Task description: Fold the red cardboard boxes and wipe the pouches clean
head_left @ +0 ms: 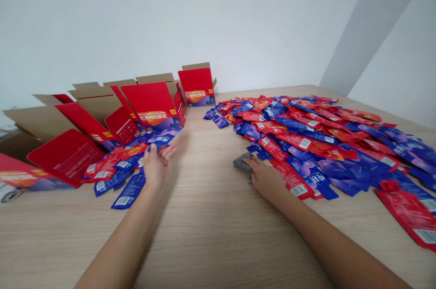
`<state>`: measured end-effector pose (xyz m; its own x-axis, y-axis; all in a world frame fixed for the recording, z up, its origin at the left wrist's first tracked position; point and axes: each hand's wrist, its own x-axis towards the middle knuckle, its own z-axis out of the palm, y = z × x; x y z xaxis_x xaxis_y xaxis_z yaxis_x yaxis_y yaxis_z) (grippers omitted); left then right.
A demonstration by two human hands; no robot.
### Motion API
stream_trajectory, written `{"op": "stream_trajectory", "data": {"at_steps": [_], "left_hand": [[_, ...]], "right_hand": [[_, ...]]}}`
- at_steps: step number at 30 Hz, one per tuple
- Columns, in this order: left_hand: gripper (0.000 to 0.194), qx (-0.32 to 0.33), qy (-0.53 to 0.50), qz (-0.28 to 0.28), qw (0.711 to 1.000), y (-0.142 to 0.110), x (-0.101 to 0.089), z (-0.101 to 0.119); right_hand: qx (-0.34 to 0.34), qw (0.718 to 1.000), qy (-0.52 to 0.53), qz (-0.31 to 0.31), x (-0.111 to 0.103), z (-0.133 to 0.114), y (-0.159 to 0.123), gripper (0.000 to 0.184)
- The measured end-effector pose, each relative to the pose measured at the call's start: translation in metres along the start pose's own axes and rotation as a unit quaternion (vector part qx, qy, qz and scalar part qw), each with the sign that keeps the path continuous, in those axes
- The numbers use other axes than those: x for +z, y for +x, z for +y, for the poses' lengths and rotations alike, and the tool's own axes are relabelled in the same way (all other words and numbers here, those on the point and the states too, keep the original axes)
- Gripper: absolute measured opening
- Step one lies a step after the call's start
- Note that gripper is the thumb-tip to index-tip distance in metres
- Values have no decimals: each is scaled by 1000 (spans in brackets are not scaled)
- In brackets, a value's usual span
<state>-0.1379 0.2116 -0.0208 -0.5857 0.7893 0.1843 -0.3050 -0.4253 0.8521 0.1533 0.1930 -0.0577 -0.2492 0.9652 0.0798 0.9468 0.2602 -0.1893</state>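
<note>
Head camera view, with the broad heap of glossy red and blue foil sachets [299,137] as landmark: the right hand [267,178] is at its near left edge, fingers narrowed on a crumpled grey cloth [243,162]. The thumb and fingertips gather the fabric, probably to keep it bunched and under control. Left of the heap, the left hand [155,166] reaches to a smaller pile of red and blue sachets [124,162], its fingers touching the blue ones at the pile's far end; blur hides whether they pinch one or merely press, so I cannot tell. That pile lies just in front of the boxes, which likely keeps it within easy reach.

Farther left of the heap stand red printed cardboard boxes with brown inner faces [150,105], flaps raised, tops open. Another such red box [197,87] stands behind the heap's far left end. The camera angle hides the box floors, so their contents cannot be told.
</note>
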Motion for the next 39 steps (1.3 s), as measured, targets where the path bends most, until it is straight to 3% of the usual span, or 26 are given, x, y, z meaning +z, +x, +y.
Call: {"op": "stream_trajectory", "data": {"at_steps": [2,6,9,12,16,19,21,24,27,29,31,35,37,39], "left_hand": [[20,7,1,25,1000,3,-6,-1],[16,-154,67,-48,985,-15,7,-31],[10,-243,129,-141,951,-26,44,-62],[17,-282,255,-210,901,-22,95,-91],[22,-293,317,-247,868,-10,155,-128],[20,-285,328,-259,863,-10,181,-146],[18,-272,316,-260,871,-11,191,-147],[15,-239,275,-252,896,-9,198,-128],[14,-203,227,-237,922,-3,186,-96],[11,-185,178,-214,942,-1,162,-75],[9,-198,137,-186,953,-4,127,-60],[3,-304,164,-174,922,-32,49,-45],[9,-340,196,-198,898,-52,24,-43],[20,-355,220,-222,881,-71,12,-44]], "right_hand": [[-4,1000,5,2,1,-2,1,50],[-17,999,32,2,5,-3,6,51],[-24,997,72,15,9,0,8,50],[-27,992,118,33,13,5,9,49],[-45,979,189,62,16,12,12,47],[-43,967,240,76,16,15,14,46],[-39,961,261,82,16,17,15,46],[-38,957,274,87,19,18,16,46],[-36,944,310,103,23,21,17,47],[-26,925,360,120,24,22,18,46],[8,897,422,128,21,23,19,43],[84,855,491,143,12,21,19,41],[77,862,471,173,9,15,15,42],[26,887,421,187,8,3,7,43]]}}
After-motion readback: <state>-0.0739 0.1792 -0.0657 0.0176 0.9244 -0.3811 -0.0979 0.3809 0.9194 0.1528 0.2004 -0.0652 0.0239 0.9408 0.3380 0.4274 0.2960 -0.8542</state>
